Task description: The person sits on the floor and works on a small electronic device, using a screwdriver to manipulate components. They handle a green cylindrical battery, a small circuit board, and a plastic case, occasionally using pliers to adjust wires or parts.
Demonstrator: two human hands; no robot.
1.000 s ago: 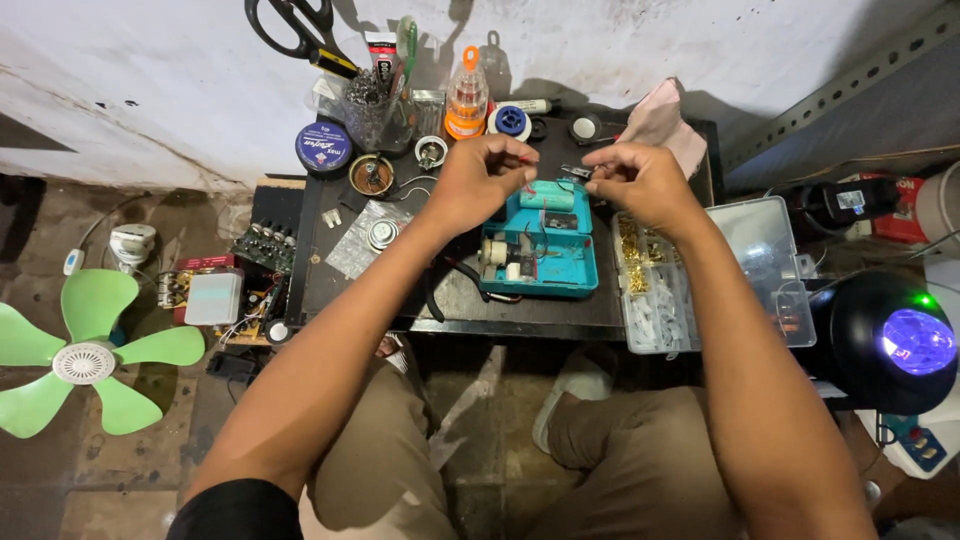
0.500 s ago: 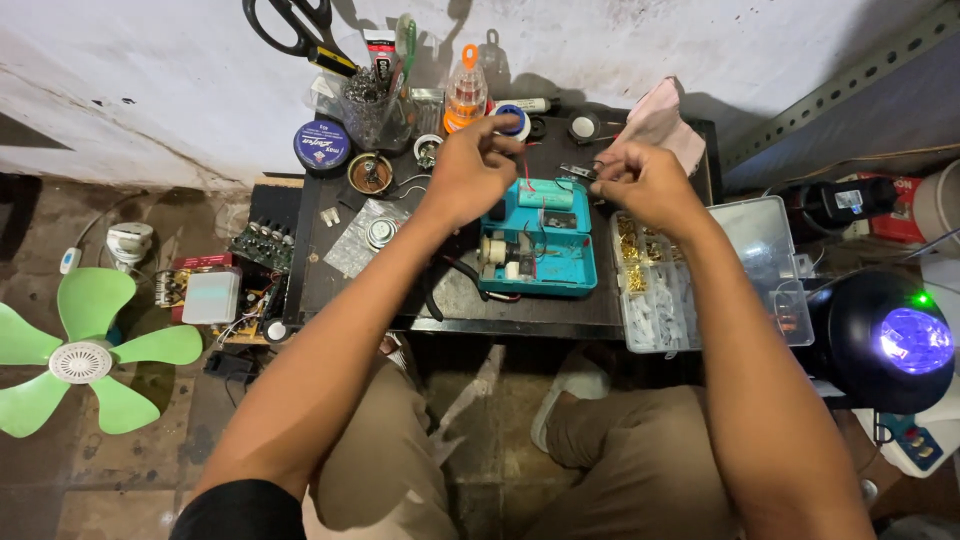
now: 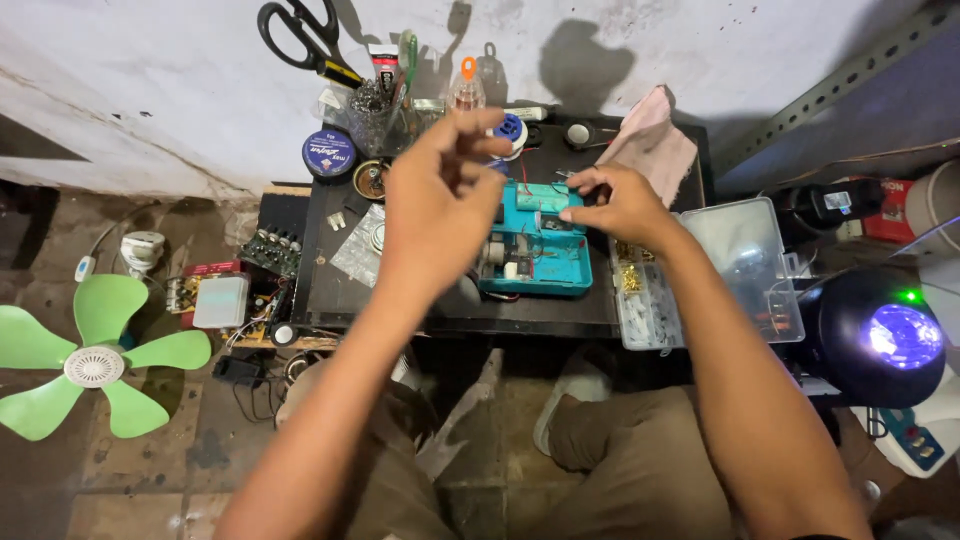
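While right hand (image 3: 615, 205) pinches at teal device (image 3: 535, 250); left hand (image 3: 440, 200) loosely spread; black table (image 3: 330, 290); concrete floor (image 3: 150, 470).

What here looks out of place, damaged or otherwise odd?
The teal device on the black table lies open, with wires and parts bare. The right hand touches its top edge; the left hand hangs above the table, empty. A green fan blade lies loose on the floor. Nothing looks spilled.

Teal device casing (image 3: 540, 250): smooth, slightly glossy plastic. Small table (image 3: 330, 290): matt black top. Compartment box (image 3: 750, 265): clear glossy plastic. Rag (image 3: 655, 140): soft pink cloth. Fan blade (image 3: 95, 365): smooth green plastic. Wall (image 3: 150, 80): rough, stained white plaster.
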